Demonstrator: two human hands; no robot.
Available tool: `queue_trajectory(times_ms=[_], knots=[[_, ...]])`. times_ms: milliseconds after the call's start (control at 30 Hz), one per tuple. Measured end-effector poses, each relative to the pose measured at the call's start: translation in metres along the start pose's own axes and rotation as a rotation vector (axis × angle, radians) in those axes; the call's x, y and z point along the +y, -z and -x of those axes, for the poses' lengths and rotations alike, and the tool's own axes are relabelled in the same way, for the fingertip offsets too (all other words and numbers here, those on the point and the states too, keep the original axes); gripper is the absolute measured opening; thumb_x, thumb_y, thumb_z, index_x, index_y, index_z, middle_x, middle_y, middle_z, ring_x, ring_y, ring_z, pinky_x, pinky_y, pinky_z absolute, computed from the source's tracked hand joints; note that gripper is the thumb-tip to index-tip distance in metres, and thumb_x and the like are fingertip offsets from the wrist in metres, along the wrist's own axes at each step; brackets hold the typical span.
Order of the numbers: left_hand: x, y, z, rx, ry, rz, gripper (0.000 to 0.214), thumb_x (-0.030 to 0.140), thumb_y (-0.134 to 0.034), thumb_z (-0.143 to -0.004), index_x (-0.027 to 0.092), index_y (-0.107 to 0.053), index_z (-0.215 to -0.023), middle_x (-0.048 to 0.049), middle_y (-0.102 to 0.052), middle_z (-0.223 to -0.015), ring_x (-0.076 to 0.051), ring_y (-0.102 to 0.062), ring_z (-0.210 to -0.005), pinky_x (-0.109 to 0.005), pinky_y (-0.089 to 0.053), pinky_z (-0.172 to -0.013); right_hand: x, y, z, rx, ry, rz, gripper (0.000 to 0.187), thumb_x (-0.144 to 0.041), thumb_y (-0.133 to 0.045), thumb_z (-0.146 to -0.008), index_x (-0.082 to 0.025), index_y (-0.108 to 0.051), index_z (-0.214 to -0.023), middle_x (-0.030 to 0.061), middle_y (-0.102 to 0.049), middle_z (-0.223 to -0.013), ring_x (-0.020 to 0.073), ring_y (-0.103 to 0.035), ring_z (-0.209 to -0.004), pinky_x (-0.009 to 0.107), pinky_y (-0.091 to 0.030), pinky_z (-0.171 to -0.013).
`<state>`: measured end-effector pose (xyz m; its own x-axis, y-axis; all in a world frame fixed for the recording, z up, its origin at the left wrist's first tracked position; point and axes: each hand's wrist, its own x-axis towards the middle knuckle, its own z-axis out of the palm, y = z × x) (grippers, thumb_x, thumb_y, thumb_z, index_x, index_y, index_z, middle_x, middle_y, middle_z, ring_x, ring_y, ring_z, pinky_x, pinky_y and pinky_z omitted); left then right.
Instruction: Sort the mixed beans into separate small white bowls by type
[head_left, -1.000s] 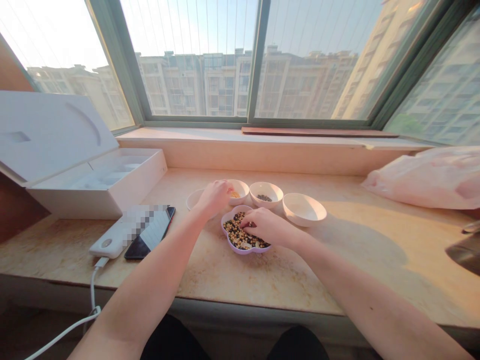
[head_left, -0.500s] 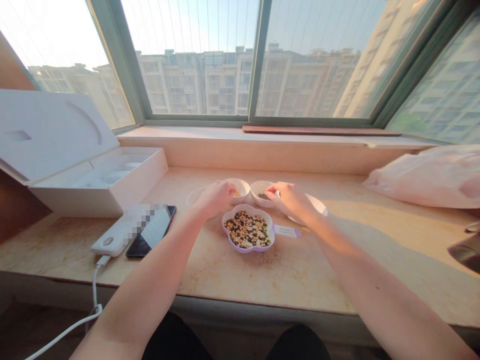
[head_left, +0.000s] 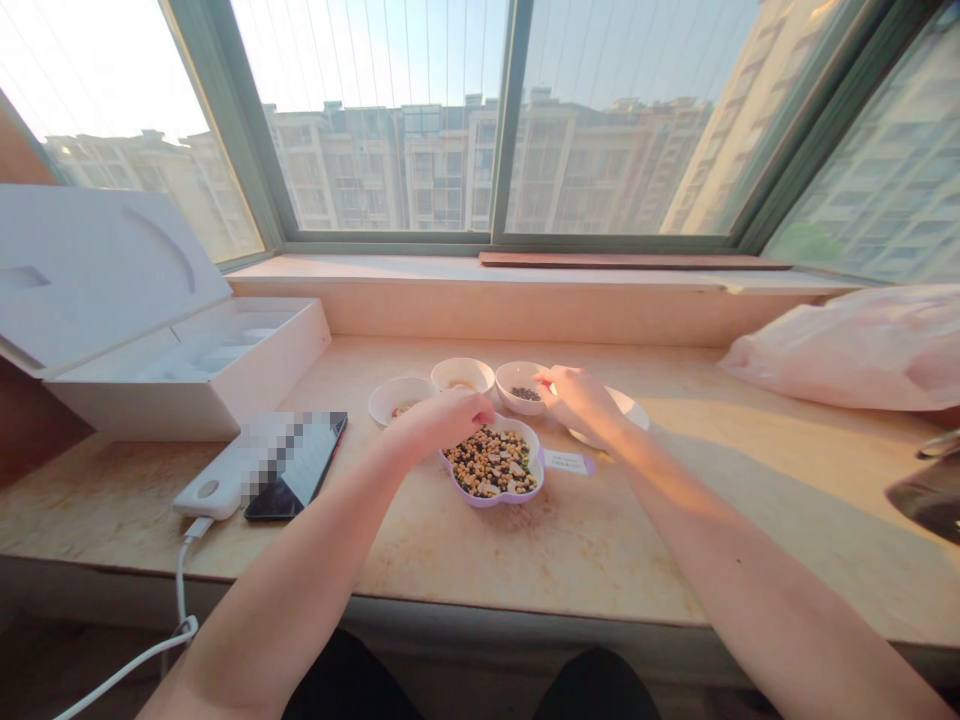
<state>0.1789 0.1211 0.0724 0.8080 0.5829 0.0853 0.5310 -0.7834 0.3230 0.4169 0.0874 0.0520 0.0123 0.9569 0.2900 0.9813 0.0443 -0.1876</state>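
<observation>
A purple flower-shaped dish [head_left: 517, 495] full of mixed beans sits on the stone sill in front of me. My left hand [head_left: 439, 420] reaches over its left rim, fingers curled down into the beans. My right hand [head_left: 577, 398] hovers behind the dish, fingertips pinched beside a white bowl [head_left: 516, 378] that holds a few dark beans. What the pinch holds is too small to see. Another white bowl [head_left: 463, 373] holds yellow beans, and a third [head_left: 390, 398] holds a few pale pieces. A shallow white bowl [head_left: 630, 408] is mostly hidden behind my right hand.
A small paper label [head_left: 567, 462] lies right of the purple dish. A phone [head_left: 296, 480] and a white power bank [head_left: 214, 488] with a cable lie at the left. An open white box [head_left: 187, 360] stands behind them. A pink plastic bag [head_left: 855, 345] lies at the right.
My left hand came back from the yellow-bean bowl to the purple dish. My right hand rose from the dish to the dark-bean bowl and stays there.
</observation>
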Motion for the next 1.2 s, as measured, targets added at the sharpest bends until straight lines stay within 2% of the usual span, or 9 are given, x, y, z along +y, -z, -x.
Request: queue_trajectory(times_ms=[133, 367, 600, 800, 1033, 1200], knots=[[0.006, 0.002, 0.001, -0.121, -0.029, -0.102, 0.030, 0.006, -0.046, -0.083, 0.019, -0.072, -0.081, -0.0048, -0.069, -0.076, -0.016, -0.059, -0.068, -0.026, -0.039, -0.065, 0.001, -0.001, -0.001, 0.006, -0.024, -0.004, 0.029, -0.026, -0.050, -0.093, -0.022, -0.076, -0.102, 0.0085, -0.076, -0.109, 0.0254, -0.069, -0.097, 0.034, -0.048, -0.083], [0.006, -0.011, 0.002, -0.064, 0.019, -0.119, 0.021, 0.010, -0.053, -0.083, 0.019, -0.070, -0.078, -0.0050, -0.068, -0.079, -0.017, -0.060, -0.072, -0.026, -0.041, -0.067, -0.008, 0.010, 0.006, 0.012, -0.023, -0.024, 0.030, -0.029, -0.051, -0.092, -0.022, -0.076, -0.107, 0.0084, -0.076, -0.110, 0.0251, -0.069, -0.098, 0.033, -0.048, -0.080], [0.006, -0.017, -0.002, -0.097, -0.011, -0.131, 0.023, 0.013, -0.052, -0.084, 0.019, -0.071, -0.073, -0.0067, -0.069, -0.080, -0.019, -0.061, -0.072, -0.028, -0.039, -0.064, -0.014, 0.018, 0.010, 0.001, -0.023, -0.039, 0.029, -0.030, -0.052, -0.093, -0.021, -0.076, -0.107, 0.0092, -0.076, -0.109, 0.0249, -0.068, -0.099, 0.031, -0.047, -0.080], [0.006, -0.016, -0.003, -0.112, -0.019, -0.173, 0.027, 0.014, -0.048, -0.087, 0.020, -0.075, -0.086, -0.0078, -0.071, -0.087, -0.019, -0.061, -0.075, -0.028, -0.038, -0.064, -0.019, 0.021, 0.012, -0.019, -0.006, -0.070, 0.027, -0.029, -0.053, -0.093, -0.023, -0.076, -0.106, 0.0066, -0.076, -0.110, 0.0246, -0.068, -0.101, 0.032, -0.047, -0.083], [0.003, -0.014, -0.005, -0.050, -0.045, -0.105, 0.026, 0.014, -0.050, -0.089, 0.022, -0.075, -0.088, -0.0052, -0.072, -0.089, -0.018, -0.064, -0.079, -0.026, -0.040, -0.067, -0.021, 0.024, 0.013, -0.011, 0.000, -0.097, 0.025, -0.025, -0.054, -0.092, -0.022, -0.076, -0.104, 0.0065, -0.076, -0.110, 0.0240, -0.067, -0.101, 0.031, -0.047, -0.084], [-0.006, -0.008, -0.010, 0.191, 0.032, -0.089, 0.027, 0.017, -0.046, -0.095, 0.019, -0.073, -0.092, -0.0069, -0.073, -0.095, -0.019, -0.064, -0.087, -0.027, -0.044, -0.075, -0.033, 0.031, 0.019, -0.040, -0.013, -0.097, 0.026, -0.028, -0.054, -0.094, -0.022, -0.077, -0.105, 0.0073, -0.077, -0.105, 0.0231, -0.069, -0.092, 0.031, -0.047, -0.078]])
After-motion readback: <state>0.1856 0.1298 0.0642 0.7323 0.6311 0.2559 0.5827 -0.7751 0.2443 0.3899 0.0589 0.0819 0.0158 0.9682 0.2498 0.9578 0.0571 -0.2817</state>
